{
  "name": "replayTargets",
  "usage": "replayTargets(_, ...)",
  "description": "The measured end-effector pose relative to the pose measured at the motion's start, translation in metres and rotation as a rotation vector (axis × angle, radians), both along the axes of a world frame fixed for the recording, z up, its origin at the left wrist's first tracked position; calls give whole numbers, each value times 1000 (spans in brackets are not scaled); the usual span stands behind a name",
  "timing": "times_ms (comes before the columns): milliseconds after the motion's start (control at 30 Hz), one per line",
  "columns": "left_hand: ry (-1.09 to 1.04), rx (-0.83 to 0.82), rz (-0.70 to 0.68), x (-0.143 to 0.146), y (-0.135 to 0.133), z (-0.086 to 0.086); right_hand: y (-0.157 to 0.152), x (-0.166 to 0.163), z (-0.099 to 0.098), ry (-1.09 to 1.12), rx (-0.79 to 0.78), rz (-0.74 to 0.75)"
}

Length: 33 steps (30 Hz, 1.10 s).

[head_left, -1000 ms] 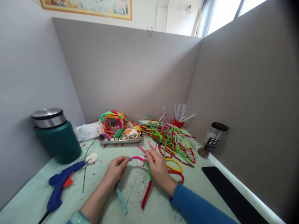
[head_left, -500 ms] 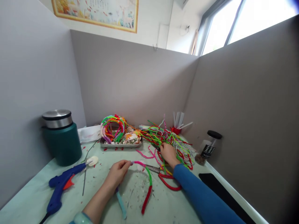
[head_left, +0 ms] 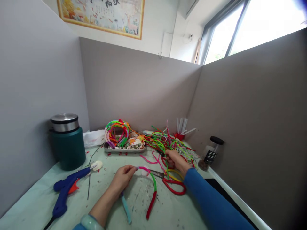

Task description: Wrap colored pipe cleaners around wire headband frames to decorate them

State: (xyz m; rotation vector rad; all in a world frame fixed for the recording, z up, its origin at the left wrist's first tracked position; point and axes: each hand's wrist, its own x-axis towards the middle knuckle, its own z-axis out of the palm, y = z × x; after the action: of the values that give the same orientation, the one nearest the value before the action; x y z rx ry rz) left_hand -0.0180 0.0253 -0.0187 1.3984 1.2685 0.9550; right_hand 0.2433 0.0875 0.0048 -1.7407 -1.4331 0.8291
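My left hand (head_left: 123, 179) pinches a headband (head_left: 153, 182) near the top of its arch. Its fuzzy wrapping runs from light blue and purple through pink and green to dark red, and both ends point toward me. My right hand (head_left: 177, 159) is closed at the near edge of a tangled heap of pipe cleaners (head_left: 158, 139). From its fingertips a green pipe cleaner (head_left: 167, 167) hangs down; the fingers partly hide the grip. Just below lie scissors (head_left: 174, 188) with red and yellow handles, blades pointing left, close to the headband.
A metal tray (head_left: 124, 150) holds wrapped rings (head_left: 117, 134) and small cutouts. To the left are a blue glue gun (head_left: 64, 191), a white disc at its nozzle, and a green thermos (head_left: 71, 148). Glue sticks (head_left: 181, 125) and a black-lidded jar (head_left: 211, 153) stand right. Grey partitions surround the table.
My right hand has drawn back slightly to the right from the heap, uncovering more of the yellow scissor handle. The left hand still holds the headband. The view has tilted up a little.
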Motion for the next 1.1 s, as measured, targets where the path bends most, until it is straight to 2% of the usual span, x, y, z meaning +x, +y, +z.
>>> replayTargets(133,1,-5,-16,0,0,-1,-35,-8,-7,172,-119,135)
replayTargets(267,5,-6,-24,-1,0,-3,-68,-17,-9,246,-117,236)
replayTargets(367,1,-14,-29,-1,0,-3,-83,-24,-8,195,-21,292)
replayTargets(467,-7,-15,-41,-2,0,-3,-90,-32,-6,-5,176,363)
replayTargets(600,-19,10,-48,-2,0,-4,-95,-43,-2,-132,235,422)
replayTargets(900,39,35,-44,0,-1,-5,-87,-62,17,-196,376,389)
replayTargets(1100,88,67,-71,0,-3,-3,-59,-71,4,-222,337,420)
